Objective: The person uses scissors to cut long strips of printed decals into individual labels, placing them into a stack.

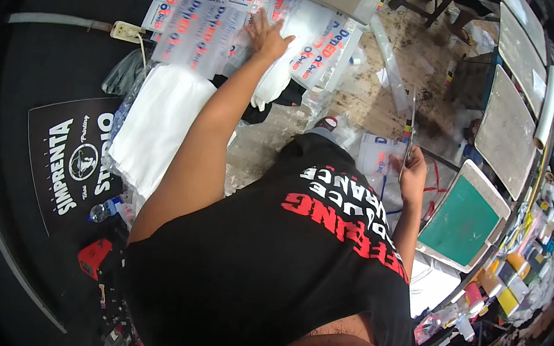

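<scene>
My left hand (267, 39) lies with its fingers spread on clear plastic bags (200, 33) printed in blue and red. White folded material (299, 37) sits beside and under that hand. My right hand (414, 170), farther right, is closed on a thin flat strip (411, 119) that stands nearly edge-on, with small colour patches along it. What the strip is made of, I cannot tell. Just left of the right hand lies another printed plastic bag (377, 153). A stack of white sheets (161, 120) rests left of my left forearm.
Grey flat boards (508, 126) and a green-faced framed panel (459, 216) line the right side. Several coloured containers (512, 279) crowd beyond them. On the left are a black sign (76, 158), a plastic bottle (105, 210), a red object (94, 256) and a white power socket (126, 32).
</scene>
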The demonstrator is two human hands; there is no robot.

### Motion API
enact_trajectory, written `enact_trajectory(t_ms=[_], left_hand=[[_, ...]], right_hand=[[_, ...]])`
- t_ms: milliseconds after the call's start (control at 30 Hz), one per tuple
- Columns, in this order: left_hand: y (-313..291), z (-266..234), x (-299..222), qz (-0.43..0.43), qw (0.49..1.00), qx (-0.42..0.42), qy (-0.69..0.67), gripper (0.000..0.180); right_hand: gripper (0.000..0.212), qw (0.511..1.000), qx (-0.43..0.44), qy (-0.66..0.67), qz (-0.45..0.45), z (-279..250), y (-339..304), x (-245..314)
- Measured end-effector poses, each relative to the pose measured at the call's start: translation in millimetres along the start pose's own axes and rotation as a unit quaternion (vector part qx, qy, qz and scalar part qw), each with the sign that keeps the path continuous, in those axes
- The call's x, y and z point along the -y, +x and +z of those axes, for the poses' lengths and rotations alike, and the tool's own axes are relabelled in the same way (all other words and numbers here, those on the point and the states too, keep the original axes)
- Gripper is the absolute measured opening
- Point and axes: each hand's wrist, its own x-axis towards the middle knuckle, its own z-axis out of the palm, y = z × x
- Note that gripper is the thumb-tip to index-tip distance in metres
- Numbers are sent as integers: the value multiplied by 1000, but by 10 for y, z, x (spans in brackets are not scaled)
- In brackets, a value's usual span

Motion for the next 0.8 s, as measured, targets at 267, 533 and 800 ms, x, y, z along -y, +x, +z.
enact_trajectory(t_ms=[267, 533, 800], left_hand=[[767, -272, 1685, -36, 990, -128, -34, 27], [1038, -1576, 2097, -165, 974, -157, 5, 29], [921, -1801, 2170, -113, 962, -250, -8, 26]], right_hand=[[30, 999, -31, -17, 17, -119, -123, -126], [31, 997, -62, 19, 33, -99, -140, -237], [31, 998, -52, 8, 26, -137, -117, -219]])
